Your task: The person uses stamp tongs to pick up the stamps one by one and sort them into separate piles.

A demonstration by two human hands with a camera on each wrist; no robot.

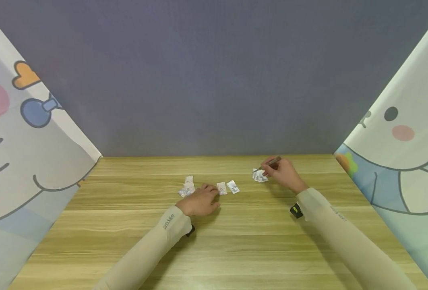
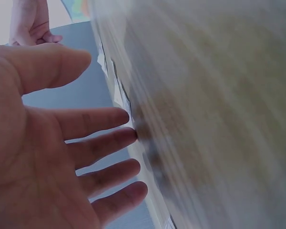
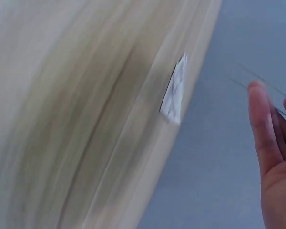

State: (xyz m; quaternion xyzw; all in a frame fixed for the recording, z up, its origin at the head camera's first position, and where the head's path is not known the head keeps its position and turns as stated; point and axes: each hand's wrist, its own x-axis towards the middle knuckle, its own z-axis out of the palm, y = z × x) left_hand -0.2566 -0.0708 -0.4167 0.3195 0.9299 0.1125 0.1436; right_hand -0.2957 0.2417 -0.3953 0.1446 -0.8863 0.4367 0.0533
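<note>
My right hand (image 1: pixel 283 174) holds tweezers (image 1: pixel 273 161) over a small pile of white printed packets (image 1: pixel 259 176) at the back right. In the right wrist view the thin tips of the tweezers (image 3: pixel 262 80) stand apart with nothing between them, and the packet pile (image 3: pixel 174 98) lies on the tabletop. My left hand (image 1: pixel 200 201) is low over the table, palm down. Its fingers are straight and spread in the left wrist view, fingertips close to the wood. Just right of those fingertips lies a beige packet (image 1: pixel 222 188), beside a white packet (image 1: pixel 233 186).
Left of my left hand, several packets (image 1: pixel 189 186) lie overlapping. The wooden table (image 1: pixel 235 249) ends at a dark grey wall (image 1: pixel 214 80) behind. Cartoon-printed panels (image 1: pixel 409 169) rise on both sides. A black strap device sits at each wrist.
</note>
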